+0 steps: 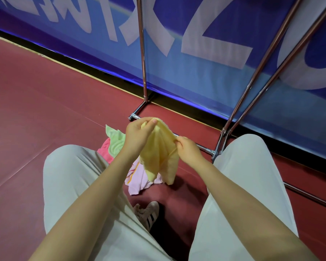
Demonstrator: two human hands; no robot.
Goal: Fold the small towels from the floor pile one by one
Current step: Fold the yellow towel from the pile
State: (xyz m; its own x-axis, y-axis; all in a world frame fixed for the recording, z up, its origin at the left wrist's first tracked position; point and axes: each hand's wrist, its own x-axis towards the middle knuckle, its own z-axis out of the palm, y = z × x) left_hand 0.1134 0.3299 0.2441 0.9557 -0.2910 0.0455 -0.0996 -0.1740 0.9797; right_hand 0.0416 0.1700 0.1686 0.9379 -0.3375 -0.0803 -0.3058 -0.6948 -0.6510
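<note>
Head view: my left hand (137, 133) and right hand (186, 147) pinch the unfolded yellow towel (161, 159); green (114, 137), pink (105, 151) and lilac (139, 178) towels wait unfolded, I judge.

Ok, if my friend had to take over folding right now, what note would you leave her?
Left hand: pinches the top corner of the yellow towel.
Right hand: grips the same towel's edge, lower and to the right.
The yellow towel hangs in the air above the floor pile, bunched, not folded yet.
Pile on the red floor, between the knees: green towel, pink towel, pale lilac towel.
Done: no folded towel is in view.
Left: fold the yellow one, then the three on the floor.
</note>
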